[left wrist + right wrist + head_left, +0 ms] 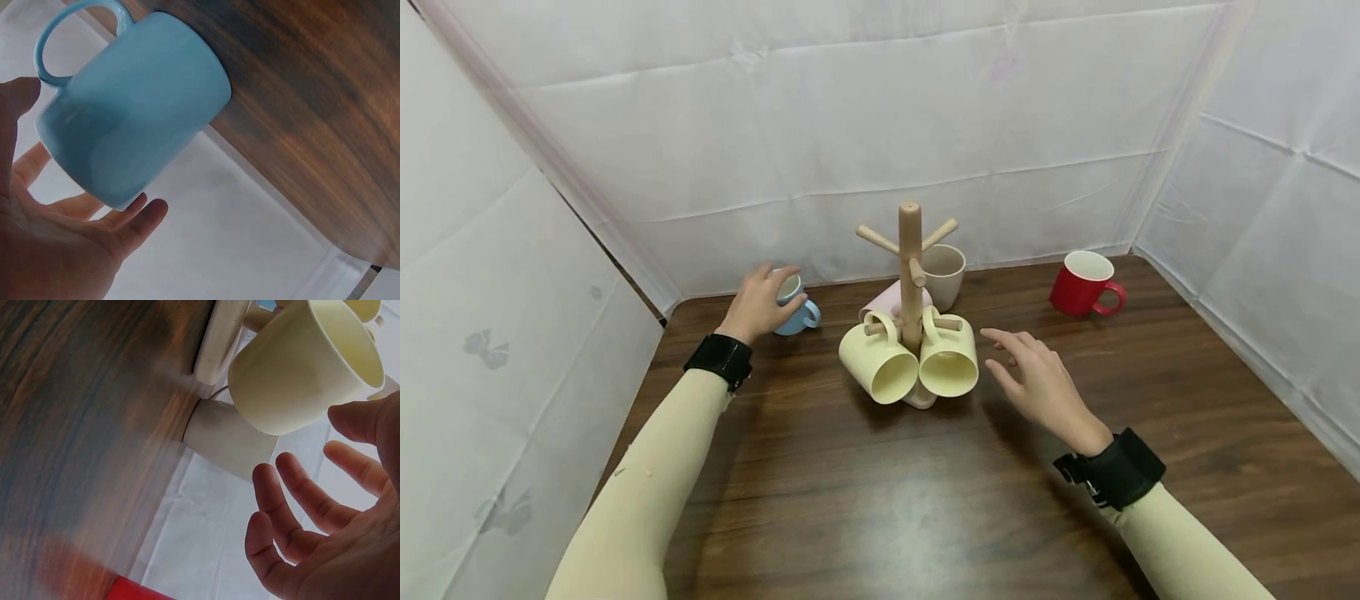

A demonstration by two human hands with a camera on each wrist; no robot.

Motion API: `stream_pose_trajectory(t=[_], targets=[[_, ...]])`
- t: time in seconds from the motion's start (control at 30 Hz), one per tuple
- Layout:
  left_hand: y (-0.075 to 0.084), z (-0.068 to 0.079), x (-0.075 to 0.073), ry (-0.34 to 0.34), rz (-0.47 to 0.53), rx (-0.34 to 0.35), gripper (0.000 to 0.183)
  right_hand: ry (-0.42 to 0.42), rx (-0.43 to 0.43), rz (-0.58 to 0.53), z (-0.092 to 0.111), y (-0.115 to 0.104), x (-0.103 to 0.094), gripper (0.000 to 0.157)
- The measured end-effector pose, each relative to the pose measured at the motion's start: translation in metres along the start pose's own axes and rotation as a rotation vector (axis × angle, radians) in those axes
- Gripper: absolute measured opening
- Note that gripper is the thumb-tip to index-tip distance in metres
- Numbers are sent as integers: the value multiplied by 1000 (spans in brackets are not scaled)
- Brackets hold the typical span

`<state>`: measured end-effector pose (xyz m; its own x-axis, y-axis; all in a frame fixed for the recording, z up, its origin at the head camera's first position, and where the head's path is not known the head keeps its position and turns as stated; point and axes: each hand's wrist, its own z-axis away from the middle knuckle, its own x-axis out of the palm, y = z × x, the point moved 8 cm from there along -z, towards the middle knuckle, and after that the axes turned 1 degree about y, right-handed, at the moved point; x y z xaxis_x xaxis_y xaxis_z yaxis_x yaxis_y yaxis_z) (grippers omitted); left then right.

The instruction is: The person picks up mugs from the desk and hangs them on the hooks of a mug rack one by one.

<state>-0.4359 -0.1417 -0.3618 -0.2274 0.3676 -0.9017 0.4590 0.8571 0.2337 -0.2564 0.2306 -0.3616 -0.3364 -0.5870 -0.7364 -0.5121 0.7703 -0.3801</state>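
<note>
My left hand [757,307] is spread around the rim of a light blue mug [137,106] that stands upright at the back left of the table. In the left wrist view the thumb is close to the mug's handle [45,44], and the other fingers reach behind the rim. My right hand [1039,385] hovers over the table with fingers apart and nothing in them. Nearest to it is a pale yellow mug [949,367], hanging by its handle on the wooden mug tree [910,275]. A second yellow mug [874,358] hangs beside it.
Behind the tree are a pink mug [886,300] and a grey-white cup [947,279]. A red mug [1073,287] stands at the back right. White sheeting [865,125] encloses the back and sides of the dark wooden table [850,500]. The tree's upper pegs [876,240] are bare.
</note>
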Motion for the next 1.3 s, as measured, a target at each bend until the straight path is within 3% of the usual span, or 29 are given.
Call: stream_pose_trajectory(t=[0.27, 0.9, 1.3], targets=[[-1, -6, 3, -69, -2, -20, 49, 9, -23, 25, 5, 2, -3, 48], [-4, -7, -5, -36, 1, -13, 47, 2, -42, 14, -2, 1, -3, 49], [-3, 4, 7, 19, -32, 43, 47, -28, 5, 39, 11, 4, 6, 48]])
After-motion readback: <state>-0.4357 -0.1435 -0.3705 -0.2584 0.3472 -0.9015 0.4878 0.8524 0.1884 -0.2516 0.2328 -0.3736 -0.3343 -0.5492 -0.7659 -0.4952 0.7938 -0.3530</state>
